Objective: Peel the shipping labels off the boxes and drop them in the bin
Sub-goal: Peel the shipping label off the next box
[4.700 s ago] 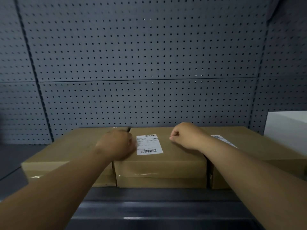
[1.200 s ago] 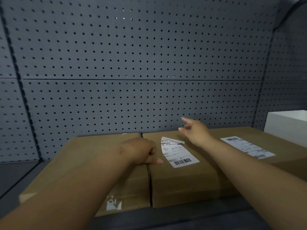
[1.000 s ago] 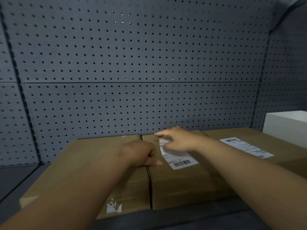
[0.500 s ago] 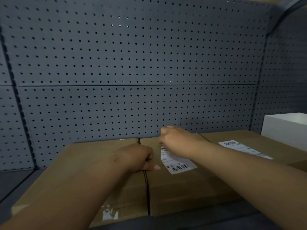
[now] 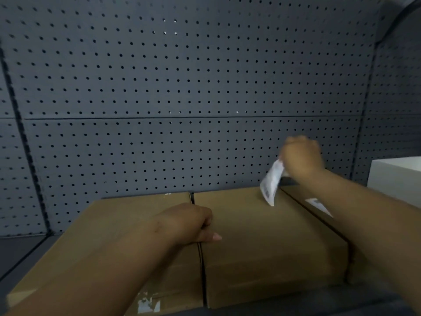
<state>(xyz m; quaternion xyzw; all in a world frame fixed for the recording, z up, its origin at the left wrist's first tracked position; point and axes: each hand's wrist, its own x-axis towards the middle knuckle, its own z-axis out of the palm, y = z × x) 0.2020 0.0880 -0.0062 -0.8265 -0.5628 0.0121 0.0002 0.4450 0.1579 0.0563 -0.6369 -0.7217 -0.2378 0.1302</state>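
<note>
Right hand (image 5: pixel 301 159): raised above the back of the boxes, fingers closed in a pinch on the top of the peeled label; blurred
Peeled label (image 5: pixel 271 182): hangs free from that pinch, its lower tip just over the far right corner of the middle box, whether it touches the cardboard I cannot tell
Left hand (image 5: pixel 190 222): fingers curled shut, resting across the seam between the left box and the middle box, thumb lying flat on the middle box near its left edge
Middle box (image 5: pixel 268 242): top bare, front edge toward the camera
Left box (image 5: pixel 127 224): flush against the middle box, white scraps on its front face
Right box (image 5: pixel 305 197): mostly behind the right forearm; a second label (image 5: pixel 317 205) lies flat on it
White bin (image 5: pixel 396 176): at the far right edge, beyond the right box
Pegboard wall (image 5: pixel 182 87): just behind the boxes' back edges; open air above the boxes
</note>
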